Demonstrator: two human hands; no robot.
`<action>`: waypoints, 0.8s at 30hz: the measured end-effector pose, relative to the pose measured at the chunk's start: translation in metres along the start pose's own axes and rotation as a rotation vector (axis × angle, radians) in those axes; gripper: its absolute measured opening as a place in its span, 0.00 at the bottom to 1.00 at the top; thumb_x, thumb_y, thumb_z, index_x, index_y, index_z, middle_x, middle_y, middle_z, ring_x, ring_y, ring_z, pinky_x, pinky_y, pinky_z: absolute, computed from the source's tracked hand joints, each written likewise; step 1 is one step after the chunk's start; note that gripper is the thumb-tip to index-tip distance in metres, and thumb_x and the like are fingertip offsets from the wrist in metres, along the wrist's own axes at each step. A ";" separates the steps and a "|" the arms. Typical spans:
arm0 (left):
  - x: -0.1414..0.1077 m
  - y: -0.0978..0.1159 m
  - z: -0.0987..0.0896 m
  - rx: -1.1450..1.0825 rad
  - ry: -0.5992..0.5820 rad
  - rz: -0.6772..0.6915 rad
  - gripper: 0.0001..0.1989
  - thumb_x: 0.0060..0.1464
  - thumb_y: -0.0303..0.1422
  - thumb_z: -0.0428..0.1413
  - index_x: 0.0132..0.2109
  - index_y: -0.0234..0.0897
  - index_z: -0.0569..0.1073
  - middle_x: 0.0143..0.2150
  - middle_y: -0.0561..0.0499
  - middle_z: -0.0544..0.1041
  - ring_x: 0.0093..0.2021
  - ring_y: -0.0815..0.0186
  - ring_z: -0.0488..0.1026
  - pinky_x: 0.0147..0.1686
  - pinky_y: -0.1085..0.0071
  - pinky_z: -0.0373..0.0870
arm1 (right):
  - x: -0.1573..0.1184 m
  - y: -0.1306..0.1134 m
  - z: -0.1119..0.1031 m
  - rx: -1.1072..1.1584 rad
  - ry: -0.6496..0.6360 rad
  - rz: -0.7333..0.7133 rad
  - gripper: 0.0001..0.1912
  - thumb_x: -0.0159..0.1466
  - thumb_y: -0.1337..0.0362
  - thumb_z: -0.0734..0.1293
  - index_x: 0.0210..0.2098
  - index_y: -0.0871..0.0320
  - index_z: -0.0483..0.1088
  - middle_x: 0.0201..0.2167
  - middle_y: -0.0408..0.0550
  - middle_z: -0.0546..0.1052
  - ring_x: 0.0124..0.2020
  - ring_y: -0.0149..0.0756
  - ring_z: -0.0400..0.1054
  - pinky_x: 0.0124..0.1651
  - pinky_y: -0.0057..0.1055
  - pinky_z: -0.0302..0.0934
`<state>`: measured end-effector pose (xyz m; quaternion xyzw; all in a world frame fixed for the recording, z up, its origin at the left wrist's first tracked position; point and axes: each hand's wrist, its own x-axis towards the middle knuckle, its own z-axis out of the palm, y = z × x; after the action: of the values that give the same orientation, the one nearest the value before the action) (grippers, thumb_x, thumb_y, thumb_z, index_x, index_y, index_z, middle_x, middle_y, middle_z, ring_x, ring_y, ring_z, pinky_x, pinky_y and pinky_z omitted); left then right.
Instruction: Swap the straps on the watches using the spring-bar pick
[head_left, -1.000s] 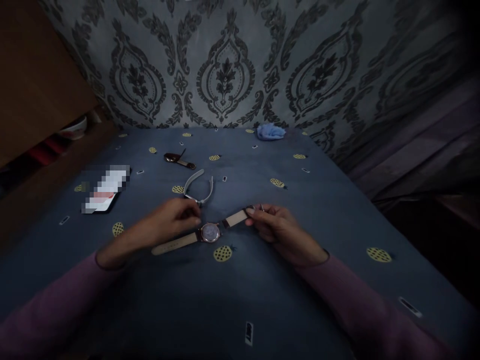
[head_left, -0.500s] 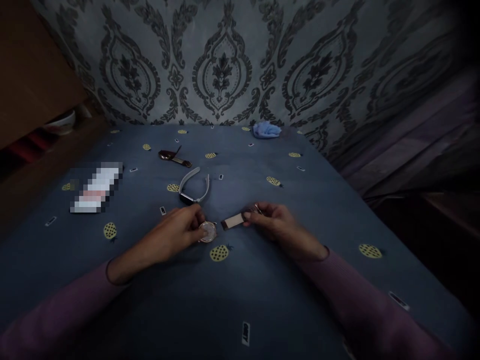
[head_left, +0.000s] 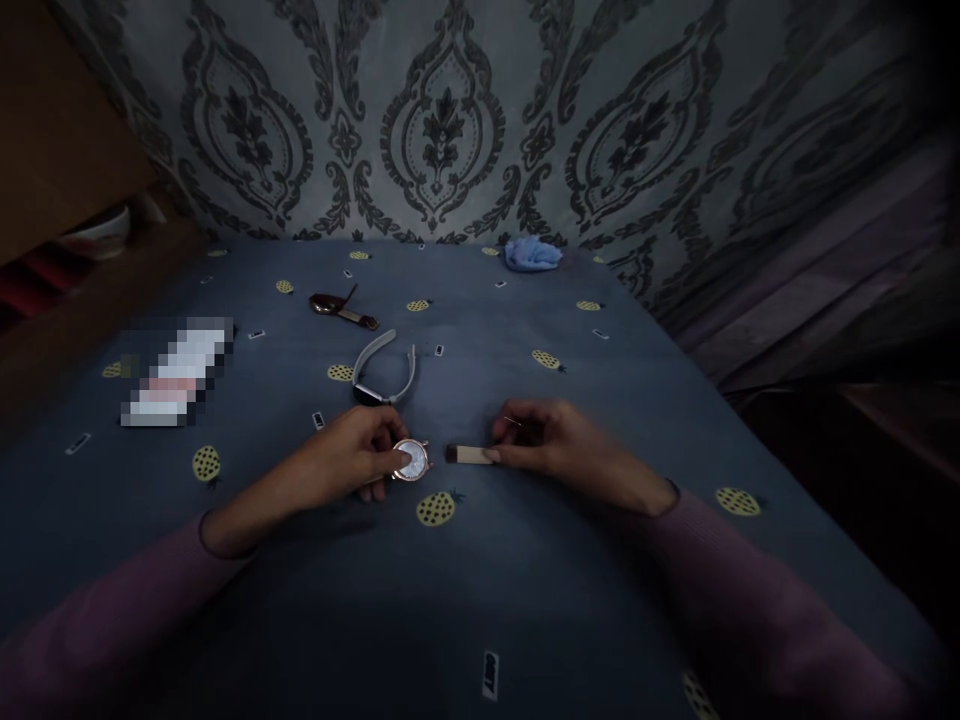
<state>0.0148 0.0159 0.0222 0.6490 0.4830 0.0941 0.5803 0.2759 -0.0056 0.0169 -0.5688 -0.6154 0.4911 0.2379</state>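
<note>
My left hand [head_left: 358, 455] is closed on a round wristwatch [head_left: 412, 461] with a pale dial and a gold-coloured rim, thumb resting on its face. The watch's right side shows bare lugs with no strap on them. Across a small gap, my right hand [head_left: 559, 440] pinches a watch strap [head_left: 472, 455], beige with a dark brown end that points at the watch. A thin, shiny bit of metal shows by the right fingers, too small to name. Just beyond my left hand lies a smartwatch [head_left: 369, 396] with a light band, curled open.
Farther back lies another brown-strapped watch [head_left: 341, 310]. A pixelated flat object [head_left: 180, 375] is on the left. A crumpled blue cloth [head_left: 532, 254] sits by the patterned wall. The blue tablecloth [head_left: 585, 610] has pineapple prints. A wooden shelf [head_left: 82, 110] stands at the left.
The strap in my right hand has turned from slanting to nearly level. My left hand has tilted the watch, and its dial looks brighter. The view has shifted slightly.
</note>
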 end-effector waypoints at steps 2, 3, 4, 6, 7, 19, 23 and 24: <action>0.000 0.001 0.000 -0.004 0.000 -0.004 0.09 0.54 0.36 0.57 0.39 0.35 0.69 0.26 0.58 0.70 0.19 0.72 0.71 0.16 0.79 0.67 | 0.001 -0.002 0.003 -0.124 -0.018 -0.005 0.13 0.52 0.57 0.76 0.29 0.58 0.72 0.24 0.40 0.69 0.27 0.32 0.62 0.30 0.30 0.55; 0.000 0.001 -0.001 -0.002 0.001 -0.001 0.09 0.54 0.36 0.57 0.39 0.35 0.69 0.26 0.58 0.70 0.19 0.72 0.71 0.16 0.79 0.67 | 0.001 -0.004 0.005 -0.187 -0.026 -0.007 0.11 0.53 0.58 0.75 0.29 0.57 0.72 0.24 0.40 0.69 0.27 0.32 0.62 0.30 0.30 0.55; 0.000 0.001 -0.001 0.000 0.001 0.004 0.10 0.55 0.37 0.57 0.39 0.35 0.69 0.26 0.58 0.71 0.19 0.72 0.72 0.16 0.79 0.67 | 0.001 -0.007 0.007 -0.250 -0.029 -0.017 0.10 0.54 0.60 0.75 0.30 0.57 0.72 0.24 0.39 0.70 0.27 0.32 0.62 0.31 0.30 0.55; 0.000 0.000 -0.001 0.009 -0.005 0.010 0.11 0.55 0.38 0.57 0.40 0.35 0.70 0.26 0.57 0.71 0.20 0.71 0.72 0.17 0.78 0.68 | 0.000 -0.012 0.013 -0.365 -0.033 -0.064 0.07 0.55 0.63 0.74 0.30 0.57 0.72 0.27 0.40 0.72 0.29 0.32 0.64 0.32 0.30 0.55; 0.001 -0.001 -0.001 0.012 -0.008 0.012 0.11 0.55 0.38 0.57 0.40 0.35 0.70 0.26 0.57 0.72 0.20 0.71 0.72 0.17 0.78 0.68 | 0.000 -0.015 0.015 -0.416 -0.032 -0.095 0.06 0.56 0.65 0.74 0.30 0.57 0.72 0.28 0.41 0.73 0.29 0.32 0.64 0.33 0.30 0.54; 0.001 0.001 -0.002 -0.023 -0.027 0.000 0.09 0.54 0.35 0.57 0.39 0.35 0.69 0.26 0.57 0.71 0.19 0.72 0.71 0.16 0.79 0.67 | 0.005 -0.015 0.011 -0.128 -0.200 -0.104 0.16 0.62 0.52 0.70 0.30 0.59 0.77 0.25 0.43 0.72 0.26 0.31 0.63 0.30 0.29 0.55; 0.000 0.007 -0.003 -0.042 -0.030 -0.044 0.07 0.55 0.33 0.56 0.39 0.34 0.69 0.25 0.58 0.70 0.18 0.73 0.70 0.16 0.79 0.66 | 0.008 -0.008 0.009 0.053 -0.225 -0.029 0.20 0.57 0.48 0.73 0.29 0.60 0.77 0.23 0.41 0.70 0.26 0.29 0.60 0.30 0.28 0.55; 0.000 0.008 -0.003 -0.042 -0.032 -0.052 0.06 0.55 0.33 0.56 0.38 0.34 0.69 0.25 0.58 0.70 0.18 0.74 0.70 0.16 0.79 0.66 | 0.009 -0.007 0.009 0.078 -0.226 -0.023 0.19 0.56 0.48 0.74 0.29 0.60 0.77 0.23 0.40 0.69 0.25 0.28 0.59 0.30 0.28 0.55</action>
<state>0.0171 0.0190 0.0293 0.6254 0.4881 0.0788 0.6036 0.2626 0.0009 0.0166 -0.4930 -0.6253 0.5728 0.1947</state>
